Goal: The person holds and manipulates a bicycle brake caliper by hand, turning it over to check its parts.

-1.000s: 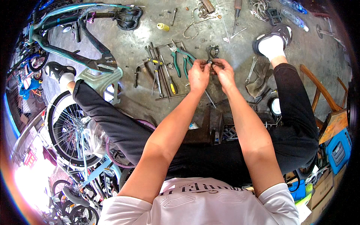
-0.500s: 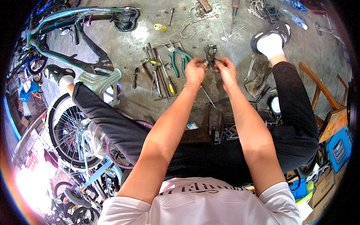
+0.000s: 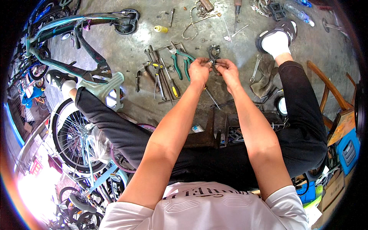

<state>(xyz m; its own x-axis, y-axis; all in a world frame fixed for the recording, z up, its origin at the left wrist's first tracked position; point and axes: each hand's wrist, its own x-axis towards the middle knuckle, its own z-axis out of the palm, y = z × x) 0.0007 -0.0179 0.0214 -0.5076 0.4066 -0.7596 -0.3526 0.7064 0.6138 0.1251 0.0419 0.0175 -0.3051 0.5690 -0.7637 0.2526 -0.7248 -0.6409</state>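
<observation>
Between my two hands is a small dark metal bicycle part (image 3: pixel 213 50) with a jagged outline, resembling a derailleur. My left hand (image 3: pixel 200 71) pinches its near left side, thumb and fingers closed. From the other side, my right hand (image 3: pixel 228 71) is closed on its near end, fingertips almost meeting those of the left. The fingers cover the lower portion of the part. Just left of my left hand lie green-handled pliers (image 3: pixel 174 61). A screwdriver (image 3: pixel 211 97) with a thin shaft is partly hidden under my left forearm.
On the concrete floor lie a hammer (image 3: pixel 147 73), a yellow-black screwdriver (image 3: pixel 174 89), a wrench (image 3: pixel 255 69), gloves (image 3: pixel 264 82), a chain (image 3: pixel 188 32) and a yellow bottle (image 3: pixel 161 29). A bicycle frame (image 3: pixel 76 23) rests on a pale green stool (image 3: pixel 115 82). An open toolbox (image 3: pixel 230 122) sits near my lap.
My right hand has shifted slightly left and nearer, its fingers closer to the left hand's. The left hand keeps its grip, and the part stays in nearly the same place.
</observation>
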